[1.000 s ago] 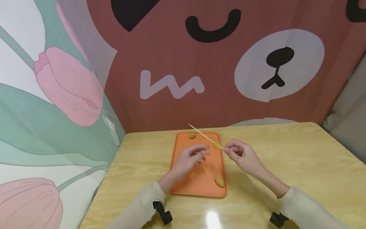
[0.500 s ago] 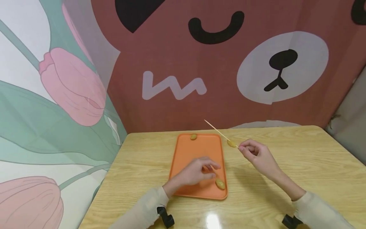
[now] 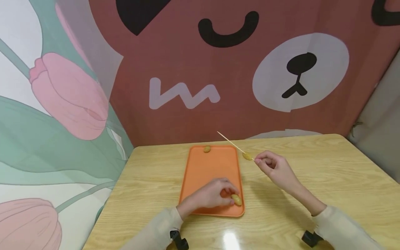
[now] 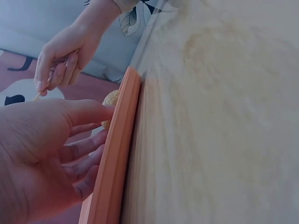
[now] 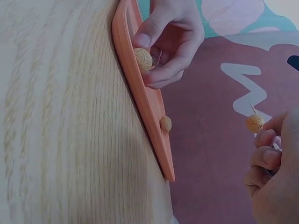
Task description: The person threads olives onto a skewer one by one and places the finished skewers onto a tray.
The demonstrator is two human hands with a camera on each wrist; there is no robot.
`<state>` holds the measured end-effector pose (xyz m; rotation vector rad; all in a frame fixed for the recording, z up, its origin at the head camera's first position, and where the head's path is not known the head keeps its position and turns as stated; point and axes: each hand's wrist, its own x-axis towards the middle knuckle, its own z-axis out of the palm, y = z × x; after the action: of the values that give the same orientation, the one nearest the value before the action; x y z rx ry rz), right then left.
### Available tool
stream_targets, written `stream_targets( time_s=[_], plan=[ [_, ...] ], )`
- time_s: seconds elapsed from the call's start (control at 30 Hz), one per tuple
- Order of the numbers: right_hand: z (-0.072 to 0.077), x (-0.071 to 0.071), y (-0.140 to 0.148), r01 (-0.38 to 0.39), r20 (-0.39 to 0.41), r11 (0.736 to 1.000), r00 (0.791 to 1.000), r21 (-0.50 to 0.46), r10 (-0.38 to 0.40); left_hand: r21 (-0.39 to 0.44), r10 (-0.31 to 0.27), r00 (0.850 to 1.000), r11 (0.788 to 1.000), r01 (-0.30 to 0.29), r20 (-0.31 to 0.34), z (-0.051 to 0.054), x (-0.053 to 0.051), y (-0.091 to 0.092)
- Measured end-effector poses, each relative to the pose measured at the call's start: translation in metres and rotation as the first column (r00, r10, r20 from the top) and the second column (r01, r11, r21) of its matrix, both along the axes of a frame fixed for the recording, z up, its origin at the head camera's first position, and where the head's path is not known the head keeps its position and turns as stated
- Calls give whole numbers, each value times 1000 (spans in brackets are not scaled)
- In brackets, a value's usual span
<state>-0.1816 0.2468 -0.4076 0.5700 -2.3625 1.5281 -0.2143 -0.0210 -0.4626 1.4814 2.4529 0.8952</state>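
Observation:
My right hand [image 3: 276, 170] pinches the lower end of a thin bamboo skewer [image 3: 231, 143], above the table just right of the tray. One oval yellow-brown ball [image 3: 247, 156] with a rough surface is threaded on it near my fingers; the pointed end sticks out up and to the left. Over the near right corner of the orange tray [image 3: 212, 166], my left hand [image 3: 214, 193] has thumb and fingertips around a second yellow-brown ball [image 5: 143, 59]. A third ball [image 3: 207, 149] lies at the tray's far left.
The tray lies flat on a wooden table [image 3: 150, 180]. Behind the table hangs a cloth with a bear print [image 3: 187, 121], and a tulip-patterned cloth [image 3: 72, 97] covers the left side. Black wrist mounts [image 3: 178, 239] sit at both sleeves.
My left hand has moved down and right, from over the tray's middle to the ball at the near right corner. My right hand has carried the skewer slightly right, off the tray's edge.

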Motion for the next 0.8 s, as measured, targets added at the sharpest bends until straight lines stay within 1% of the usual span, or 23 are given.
stream_targets(
  time_s=[0.1, 0.17, 0.3, 0.43, 0.53, 0.6, 0.67, 0.8],
  plan=[
    [6, 4, -4, -7, -16, 1000, 1000, 0, 7, -6, 2, 1000, 1000, -2, -18, 0, 1, 1],
    [5, 4, -5, -8, -23, 1000, 1000, 4, 8, -3, 2, 1000, 1000, -2, -19, -1, 1, 1],
    [-7, -5, -1, -2, -18, 1000, 1000, 21, 2, 10, 12, 1000, 1000, -12, -10, -2, 1, 0],
    [-17, -11, 2, 3, -22, 999, 1000, 43, -2, 42, 37, 999, 998, -37, 2, 0, -2, -4],
    [-19, -12, 2, -1, -36, 999, 999, 50, 2, 82, 65, 997, 994, -69, 41, 6, -5, -9],
    [-18, -11, 3, -4, -43, 999, 999, 48, 6, 111, 92, 992, 989, -100, 81, 10, -8, -12],
    [-18, -11, 4, -5, -46, 999, 999, 45, 7, 141, 119, 986, 981, -135, 116, 14, -12, -16],
    [-14, -9, 5, -6, -46, 999, 999, 36, 7, 200, 165, 975, 961, -193, 148, 21, -19, -24]
  ],
)
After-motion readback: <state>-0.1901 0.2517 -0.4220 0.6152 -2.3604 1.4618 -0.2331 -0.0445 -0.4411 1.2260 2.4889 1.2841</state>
